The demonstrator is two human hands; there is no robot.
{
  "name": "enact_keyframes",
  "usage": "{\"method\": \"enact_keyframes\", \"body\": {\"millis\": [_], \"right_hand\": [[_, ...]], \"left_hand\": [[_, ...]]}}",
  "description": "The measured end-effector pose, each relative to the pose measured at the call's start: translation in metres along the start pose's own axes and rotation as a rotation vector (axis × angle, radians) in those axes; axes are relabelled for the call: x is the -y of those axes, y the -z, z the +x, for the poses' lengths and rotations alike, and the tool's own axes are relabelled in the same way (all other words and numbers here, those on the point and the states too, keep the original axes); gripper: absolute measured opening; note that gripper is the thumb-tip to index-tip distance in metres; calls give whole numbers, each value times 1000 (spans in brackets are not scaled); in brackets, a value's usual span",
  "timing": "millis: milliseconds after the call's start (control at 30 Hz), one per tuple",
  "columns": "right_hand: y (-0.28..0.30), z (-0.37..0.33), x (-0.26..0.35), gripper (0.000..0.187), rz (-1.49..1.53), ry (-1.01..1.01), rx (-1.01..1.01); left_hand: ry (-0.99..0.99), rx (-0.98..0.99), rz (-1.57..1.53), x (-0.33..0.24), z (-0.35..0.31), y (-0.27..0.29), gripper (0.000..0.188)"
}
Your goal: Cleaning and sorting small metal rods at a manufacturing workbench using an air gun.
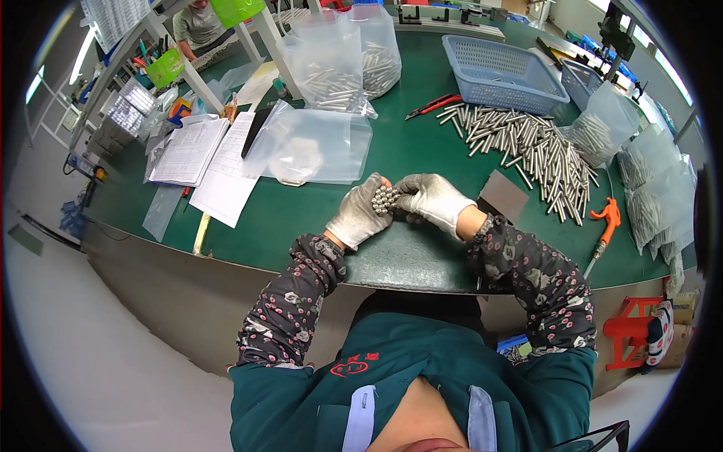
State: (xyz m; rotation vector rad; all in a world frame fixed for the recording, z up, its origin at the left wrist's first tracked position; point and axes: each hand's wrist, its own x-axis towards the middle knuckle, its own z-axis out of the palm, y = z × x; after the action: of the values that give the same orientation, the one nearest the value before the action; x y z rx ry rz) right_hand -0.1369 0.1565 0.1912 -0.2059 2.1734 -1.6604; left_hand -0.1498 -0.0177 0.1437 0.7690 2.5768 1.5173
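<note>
From where I stand, the L hand [359, 215] is closed around a bundle of metal pins [384, 199], near the centre of the frame, w/ the round ends turned up. The R hand [435, 202] is just beside, its fingers bent at the bundle's right edge; whether its grip has a pin btwn the fingers, I cannot tell. Both hands wear pale gloves and are above the front part of the green table [422, 260].

The pile of loose pins [527, 147] lies in the upper right of the frame, w/ the blue basket [504, 75] behind it and the grey plate [504, 196] btwn the pile and the R hand. The orange air gun [608, 218] is further right.

The step in hand, I think, is gathering or checking pins in the L hand, approx. one handful. The next move, in my opinion, calls for a firm L grip, so no pin slips out, and light R fingertips to keep the ends level.
</note>
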Motion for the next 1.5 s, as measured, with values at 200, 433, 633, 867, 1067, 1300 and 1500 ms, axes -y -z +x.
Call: {"method": "enact_keyframes", "body": {"millis": [200, 433, 633, 867, 1067, 1300, 1500], "right_hand": [[0, -1, 1, 20, 1, 5, -2], [0, 3, 1, 23, 3, -14, 1], [3, 2, -1, 29, -209, 85, -47], [5, -10, 12, 32, -585, 161, -160], [5, -9, 3, 30, -557, 212, -164], [3, -11, 6, 29, -545, 181, -148], [3, -9, 5, 28, -536, 179, -145]], "left_hand": [[-25, -5, 64, 1, 1, 0, 40], [13, 3, 21, 1, 3, 1, 40], [-48, -42, 110, -6, 0, -1, 40], [-338, -200, 375, -4, 0, -5, 28], [-311, -163, 368, -5, 1, -6, 28], [-357, -196, 366, -4, 0, -5, 28], [-275, -167, 287, -6, 0, -4, 30]]}}
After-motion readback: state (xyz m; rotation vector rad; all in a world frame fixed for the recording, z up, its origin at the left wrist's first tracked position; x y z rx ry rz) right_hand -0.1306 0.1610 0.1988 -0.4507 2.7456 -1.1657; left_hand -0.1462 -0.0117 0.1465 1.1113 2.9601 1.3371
